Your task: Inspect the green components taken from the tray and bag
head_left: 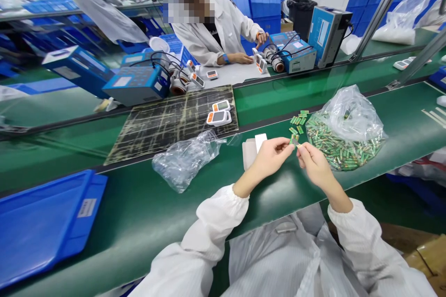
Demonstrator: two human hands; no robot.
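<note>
My left hand (pixel 273 155) is closed in a pinch on a small green-and-gold piece (pixel 293 138) above the green work surface. Close beside it, my right hand (pixel 315 162) pinches a thin greyish sliver (pixel 296 143) that meets the green piece; its exact kind is too small to tell. Several loose green pieces (pixel 297 120) lie just beyond my fingers. To the right, a clear plastic bag (pixel 351 113) holds a heap of the same pieces (pixel 348 152). A white block (pixel 259 141) and a beige pad (pixel 248 153) rest by my left wrist.
A crumpled clear bag (pixel 188 160) and a blue tray (pixel 45 222) lie to the left. White-and-orange display devices (pixel 219 117) sit on a dark mat (pixel 167 118). Across the bench, a co-worker in white (pixel 223 28) handles similar devices between blue instrument boxes (pixel 294 53). A metal post (pixel 381 14) slants at right.
</note>
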